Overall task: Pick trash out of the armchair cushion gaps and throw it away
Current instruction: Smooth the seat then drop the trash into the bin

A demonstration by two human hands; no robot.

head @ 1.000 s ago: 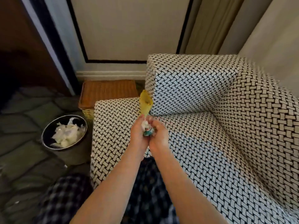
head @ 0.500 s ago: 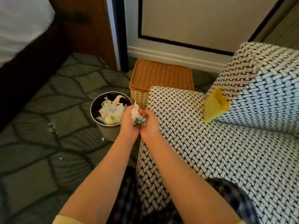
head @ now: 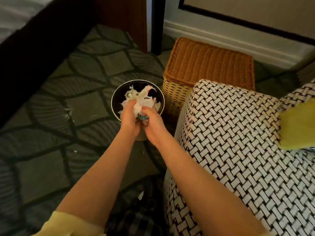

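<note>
Two bare forearms reach forward past the black-and-white woven fabric armchair [head: 230, 137] on the right. The left hand [head: 129, 120] and right hand [head: 153, 127], side by side, both clutch a crumpled wad of white paper trash [head: 139, 107] directly above a round black wastebin [head: 112, 101] holding paper scraps. Just beyond the bin stands a lidded tan wicker basket [head: 209, 60] on dark leaf-patterned carpet [head: 68, 86].

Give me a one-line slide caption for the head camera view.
Left hand and right hand hold crumpled trash over the waste bin beside the armchair, a wicker basket nearby.
</note>
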